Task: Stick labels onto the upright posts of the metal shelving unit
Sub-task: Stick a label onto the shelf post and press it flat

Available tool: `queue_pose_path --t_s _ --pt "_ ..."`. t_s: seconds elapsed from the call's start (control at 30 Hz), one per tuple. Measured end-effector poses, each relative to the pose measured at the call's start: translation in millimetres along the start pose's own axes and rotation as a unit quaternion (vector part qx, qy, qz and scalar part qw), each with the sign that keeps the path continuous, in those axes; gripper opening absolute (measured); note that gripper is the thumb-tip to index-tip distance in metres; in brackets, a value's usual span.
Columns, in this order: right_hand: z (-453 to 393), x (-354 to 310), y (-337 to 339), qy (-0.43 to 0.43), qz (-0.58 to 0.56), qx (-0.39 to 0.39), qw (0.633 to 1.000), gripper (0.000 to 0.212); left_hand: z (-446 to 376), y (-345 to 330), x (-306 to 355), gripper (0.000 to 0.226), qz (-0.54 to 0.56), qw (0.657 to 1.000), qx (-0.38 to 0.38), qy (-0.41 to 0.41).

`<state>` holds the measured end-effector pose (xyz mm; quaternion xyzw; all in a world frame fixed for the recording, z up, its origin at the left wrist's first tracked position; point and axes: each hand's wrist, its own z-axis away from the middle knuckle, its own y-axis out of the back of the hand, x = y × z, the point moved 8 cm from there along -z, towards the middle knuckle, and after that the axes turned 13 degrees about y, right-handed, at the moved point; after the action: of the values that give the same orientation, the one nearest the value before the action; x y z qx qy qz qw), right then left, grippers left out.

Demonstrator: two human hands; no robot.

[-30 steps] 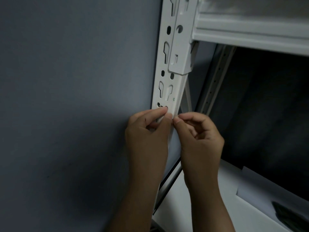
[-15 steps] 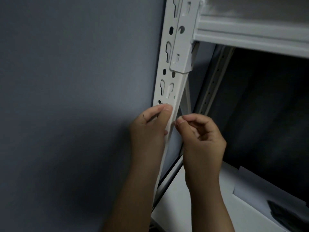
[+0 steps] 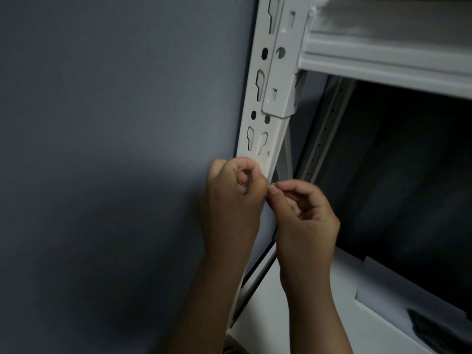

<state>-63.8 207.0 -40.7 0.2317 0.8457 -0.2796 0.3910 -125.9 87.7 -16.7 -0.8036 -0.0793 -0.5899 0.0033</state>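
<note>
The white upright post (image 3: pixel 257 103) of the shelving unit, punched with keyhole slots, runs down the middle of the head view. My left hand (image 3: pixel 229 198) is curled against the post's front face just below the lowest visible slots, forefinger and thumb pinched together at the metal. My right hand (image 3: pixel 304 215) is at the post's right edge, its thumb and forefinger pinched tip to tip and touching my left thumb. The label itself is hidden between the fingertips; I see no clear part of it.
A white cross beam (image 3: pixel 383 62) hooks into the post by a bracket (image 3: pixel 279 72) above my hands. A grey wall (image 3: pixel 115 149) lies close on the left. Behind stands a rear post (image 3: pixel 329 123). Below are a white shelf (image 3: pixel 293 315), a pale sheet (image 3: pixel 398 284) and a dark object (image 3: pixel 439 330).
My left fingers have curled in tighter against the post. My right hand has dropped slightly, staying pinched beside my left thumb.
</note>
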Motion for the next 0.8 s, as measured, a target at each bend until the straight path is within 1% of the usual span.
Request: queue_pose_path --t_s 0.1,0.23,0.37,0.5,0.63,0.7,0.8 --pt "-0.4 -0.6 0.6 0.006 0.004 -0.001 1.0 0.015 -1.5 -0.4 1.7 0.023 -0.023 0.999 0.002 -0.029" --pt "-0.2 -1.9 3.4 0.011 0.008 0.001 1.0 0.011 -2.5 -0.5 3.7 0.011 -0.054 0.997 0.009 -0.058" --pt "-0.6 -2.8 4.6 0.007 0.003 0.008 1.0 0.011 -2.6 3.6 6.9 0.012 -0.077 0.994 0.021 -0.081" --pt "-0.9 -3.6 4.9 0.008 0.0 0.01 1.0 0.013 -2.6 5.2 6.1 0.011 -0.07 0.995 0.017 -0.072" --pt "-1.4 -1.6 6.1 0.002 -0.01 0.013 1.0 0.013 -1.8 4.8 -1.2 0.02 -0.035 0.999 0.002 -0.028" --pt "-1.9 -0.1 6.7 -0.002 -0.015 0.013 1.0 0.011 0.0 6.6 -4.1 0.017 -0.025 0.999 0.005 -0.02" --pt "-1.9 2.6 7.7 -0.012 -0.02 0.009 1.0 0.012 3.5 6.2 -6.8 0.01 -0.021 0.999 0.007 -0.029"
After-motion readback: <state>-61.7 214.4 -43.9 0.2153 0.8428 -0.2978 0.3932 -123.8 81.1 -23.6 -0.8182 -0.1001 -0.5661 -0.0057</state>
